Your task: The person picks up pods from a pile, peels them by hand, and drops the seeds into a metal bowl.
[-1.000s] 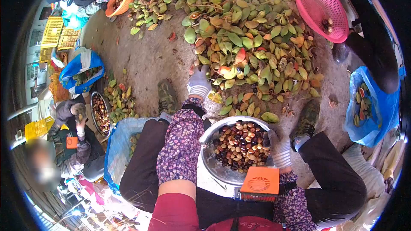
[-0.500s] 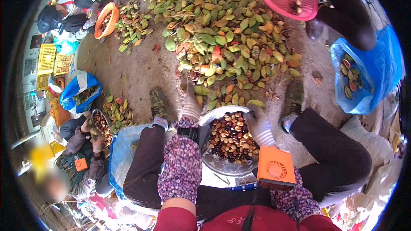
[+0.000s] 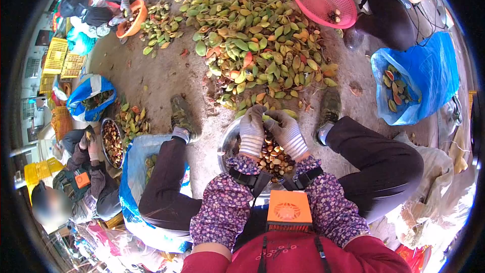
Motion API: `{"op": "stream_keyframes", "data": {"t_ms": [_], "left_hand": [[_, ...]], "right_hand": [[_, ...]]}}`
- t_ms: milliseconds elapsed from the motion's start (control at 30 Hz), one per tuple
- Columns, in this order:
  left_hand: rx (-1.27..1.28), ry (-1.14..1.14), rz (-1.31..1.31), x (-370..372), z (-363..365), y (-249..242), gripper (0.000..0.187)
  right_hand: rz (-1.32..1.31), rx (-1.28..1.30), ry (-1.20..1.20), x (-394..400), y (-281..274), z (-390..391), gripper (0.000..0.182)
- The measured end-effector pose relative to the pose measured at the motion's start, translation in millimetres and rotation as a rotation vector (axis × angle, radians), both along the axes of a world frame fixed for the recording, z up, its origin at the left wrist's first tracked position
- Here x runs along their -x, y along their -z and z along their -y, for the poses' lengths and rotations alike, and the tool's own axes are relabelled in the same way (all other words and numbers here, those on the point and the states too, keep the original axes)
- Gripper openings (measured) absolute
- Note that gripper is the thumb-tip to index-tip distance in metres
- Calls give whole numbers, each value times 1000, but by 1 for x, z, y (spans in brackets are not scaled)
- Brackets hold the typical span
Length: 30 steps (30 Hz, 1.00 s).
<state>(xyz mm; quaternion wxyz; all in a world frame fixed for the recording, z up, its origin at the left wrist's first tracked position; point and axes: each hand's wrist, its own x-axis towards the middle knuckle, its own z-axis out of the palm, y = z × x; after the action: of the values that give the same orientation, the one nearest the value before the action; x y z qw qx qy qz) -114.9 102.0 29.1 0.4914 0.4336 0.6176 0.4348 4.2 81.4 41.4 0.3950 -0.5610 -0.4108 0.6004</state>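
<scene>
Both of my gloved hands meet above the metal basin [image 3: 227,144] of brown and tan seeds [image 3: 275,159] between my legs. My left hand [image 3: 252,130] has its fingers closed at the basin's far side. My right hand [image 3: 286,134] touches it, fingers bent inward. Whatever lies between the fingertips is too small and hidden to name. Just beyond the hands, the big heap of green, yellow and reddish pods [image 3: 268,45] spreads over the ground.
A pink basket [image 3: 323,0] stands beyond the heap, near a person's leg. Blue bags lie right [image 3: 439,76] and left [image 3: 134,182]. Two co-workers sit at the left, by an orange bowl [image 3: 134,20] and a seed basin [image 3: 112,144].
My left hand has come from the pods to above the basin. My right hand has moved left from the basin's rim to meet it. The view has shifted slightly.
</scene>
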Motion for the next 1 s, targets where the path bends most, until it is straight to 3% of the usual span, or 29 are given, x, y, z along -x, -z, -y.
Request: {"op": "stream_keyframes", "data": {"t_ms": [167, 300, 367, 433, 500, 567, 633, 700, 733, 900, 1000], "left_hand": [[-107, 19, -312, 3, 24, -4, 27], [-184, -1, -177, 0, 35, -8, 25], [-202, 18, -234, 2, 35, -11, 31], [-285, -32, -72, 3, 30, -16, 39], [-191, -101, 16, 9, 27, -24, 45], [96, -99, 41, 12, 27, -43, 45], [170, -105, 73, 10, 25, -54, 42], [-205, -90, -281, 16, 26, -24, 38], [-285, -79, -317, 21, 25, -11, 36], [-170, -23, -144, 21, 26, -32, 40], [-390, 60, -310, 21, 27, -38, 46]], "right_hand": [[142, -84, -19, 7, -4, 4, 32], [160, 16, 46, 10, 5, 7, 34], [-68, 187, 118, 12, 3, 7, 35], [-105, 190, 82, 13, 1, 8, 33], [-70, -155, -47, 14, -29, 6, 31], [50, -124, -133, 18, -10, 7, 31], [197, -146, -150, 19, -22, 5, 30], [163, -87, -138, 25, -8, 5, 30], [28, -40, -111, 29, 4, 6, 29], [-254, 86, -48, 37, 34, 6, 23], [-367, 185, 10, 38, 26, 9, 23]]}}
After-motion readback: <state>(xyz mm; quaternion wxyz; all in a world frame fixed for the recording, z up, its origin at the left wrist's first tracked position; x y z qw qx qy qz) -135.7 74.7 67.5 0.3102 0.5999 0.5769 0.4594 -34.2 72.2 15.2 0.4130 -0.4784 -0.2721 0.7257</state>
